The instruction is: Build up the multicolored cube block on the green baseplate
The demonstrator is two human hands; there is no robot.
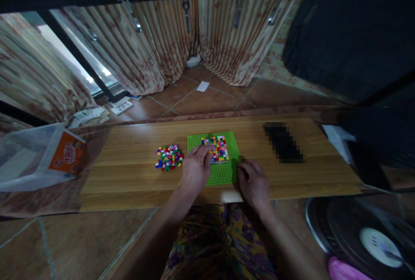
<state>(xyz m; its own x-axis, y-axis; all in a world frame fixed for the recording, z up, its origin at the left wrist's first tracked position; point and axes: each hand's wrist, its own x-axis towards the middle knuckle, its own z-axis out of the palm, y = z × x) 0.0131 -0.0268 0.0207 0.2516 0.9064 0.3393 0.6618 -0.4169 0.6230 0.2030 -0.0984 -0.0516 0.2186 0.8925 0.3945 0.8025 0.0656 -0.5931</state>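
Observation:
A green studded baseplate (pixel 223 178) lies on the wooden bench, with a block of many-coloured small toy bricks (pixel 220 149) set on its upper part. My left hand (pixel 195 165) reaches over the plate's left side. Its thumb and fingertips are pinched together at the left part of the coloured block, and whatever they hold is too small to make out. At the plate's right edge, my right hand (pixel 254 180) has its fingers curled against the rim, gripping it. A pile of loose small bricks (pixel 169 157) lies left of the plate, close to my left hand.
The wooden bench top (pixel 129 150) spans the view. A blurred-out black object (pixel 283 142) lies on its right side. A clear plastic bin (pixel 30 157) with an orange label stands at the left. A dark round appliance (pixel 363 228) sits at the lower right. Curtains (pixel 155 42) hang behind.

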